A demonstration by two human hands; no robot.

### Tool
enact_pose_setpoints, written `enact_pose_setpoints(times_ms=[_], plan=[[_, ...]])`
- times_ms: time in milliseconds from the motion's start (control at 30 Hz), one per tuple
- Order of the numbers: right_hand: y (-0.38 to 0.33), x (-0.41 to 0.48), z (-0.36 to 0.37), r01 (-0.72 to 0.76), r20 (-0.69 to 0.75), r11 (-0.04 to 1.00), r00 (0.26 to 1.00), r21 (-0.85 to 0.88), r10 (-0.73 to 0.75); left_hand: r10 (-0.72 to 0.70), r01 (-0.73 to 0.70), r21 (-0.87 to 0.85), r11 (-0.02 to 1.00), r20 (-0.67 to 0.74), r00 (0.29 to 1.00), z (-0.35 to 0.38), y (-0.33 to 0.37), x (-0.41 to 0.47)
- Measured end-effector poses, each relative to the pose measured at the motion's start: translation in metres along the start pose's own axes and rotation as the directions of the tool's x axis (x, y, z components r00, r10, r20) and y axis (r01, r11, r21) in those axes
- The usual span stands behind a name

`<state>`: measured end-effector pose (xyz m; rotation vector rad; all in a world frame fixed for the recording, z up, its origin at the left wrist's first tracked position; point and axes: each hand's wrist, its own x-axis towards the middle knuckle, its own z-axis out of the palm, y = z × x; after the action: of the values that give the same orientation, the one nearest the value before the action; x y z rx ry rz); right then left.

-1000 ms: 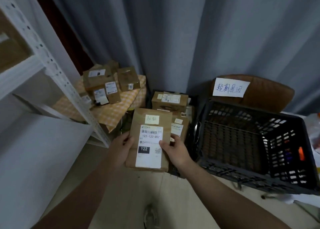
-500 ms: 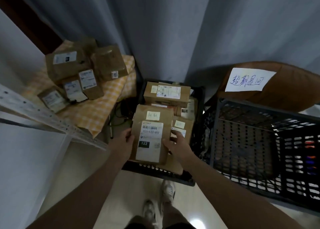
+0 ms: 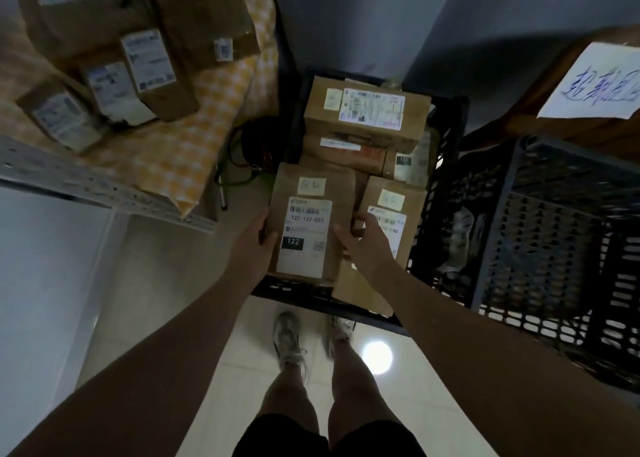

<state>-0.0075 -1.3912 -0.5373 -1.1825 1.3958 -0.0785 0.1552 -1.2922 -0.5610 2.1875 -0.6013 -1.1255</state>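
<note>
A brown cardboard parcel (image 3: 311,193) with a white label reading 122-122-007 and a black "122" tag is held over the near left corner of a low black crate (image 3: 446,138). My left hand (image 3: 254,245) grips its left edge, thumb on the front face. My right hand (image 3: 365,245) holds its right edge, thumb on the label, fingers curled behind. A similar labelled parcel (image 3: 398,193) lies just right of it in the crate, and a larger box (image 3: 367,110) sits at the crate's far end.
Several labelled parcels (image 3: 145,58) are piled on an orange checked cloth (image 3: 194,138) at upper left. A white perforated shelf rail (image 3: 104,190) crosses the left. A taller black mesh crate (image 3: 554,235) stands at right, behind it a handwritten paper sign (image 3: 595,82). My feet (image 3: 311,339) stand on pale tiles.
The view has tilted down and closer to the low crate. Both hands have carried the parcel forward and lower, so it now sits over the crate's near left corner.
</note>
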Motion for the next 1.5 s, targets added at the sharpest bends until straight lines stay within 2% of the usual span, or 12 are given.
enact_pose_setpoints(times_ms=[167,300,433,500,700,833,1000,1100,1200,1333,1500], plan=[[0.002,0.004,0.023,0.04,0.005,0.999,0.999,0.005,-0.04,0.07,-0.069,0.023,0.997,-0.022,0.997,-0.011,-0.01,-0.001],[0.017,-0.002,0.034,0.034,0.001,0.999,0.999,-0.03,-0.034,0.086,-0.094,0.133,0.987,0.063,0.994,-0.012,-0.025,0.004],[0.035,-0.009,0.035,0.045,-0.024,0.987,0.999,-0.155,-0.049,0.1,-0.132,0.202,0.97,0.163,0.982,-0.001,-0.033,0.001],[0.041,-0.014,0.035,0.081,-0.017,0.97,0.996,-0.23,-0.087,0.137,-0.172,0.215,0.961,0.168,0.976,0.003,-0.036,-0.002],[0.044,-0.008,0.035,0.146,0.026,0.882,0.988,-0.448,-0.151,0.192,-0.261,0.407,0.875,0.203,0.96,0.005,-0.038,0.004],[0.039,-0.008,0.032,0.124,0.05,0.761,0.992,-0.637,-0.12,0.178,-0.279,0.555,0.784,0.229,0.957,-0.001,-0.035,0.004],[0.024,-0.024,0.025,0.113,0.047,0.63,0.992,-0.769,-0.12,0.193,-0.299,0.76,0.577,0.228,0.954,-0.014,-0.027,-0.006],[0.007,-0.043,0.022,0.156,0.056,0.589,0.981,-0.793,-0.184,0.244,-0.306,0.76,0.573,0.198,0.949,-0.03,-0.017,-0.022],[-0.015,-0.067,0.014,0.224,0.107,0.474,0.959,-0.851,-0.261,0.3,-0.324,0.797,0.51,0.188,0.935,-0.05,0.003,-0.042],[-0.06,-0.096,0.0,0.337,0.193,0.322,0.894,-0.885,-0.404,0.477,-0.312,0.881,0.355,0.117,0.871,-0.079,0.048,-0.078],[-0.119,-0.137,-0.018,0.496,0.324,0.145,0.735,-0.856,-0.596,0.552,-0.148,0.947,0.284,-0.035,0.833,-0.117,0.101,-0.14]])
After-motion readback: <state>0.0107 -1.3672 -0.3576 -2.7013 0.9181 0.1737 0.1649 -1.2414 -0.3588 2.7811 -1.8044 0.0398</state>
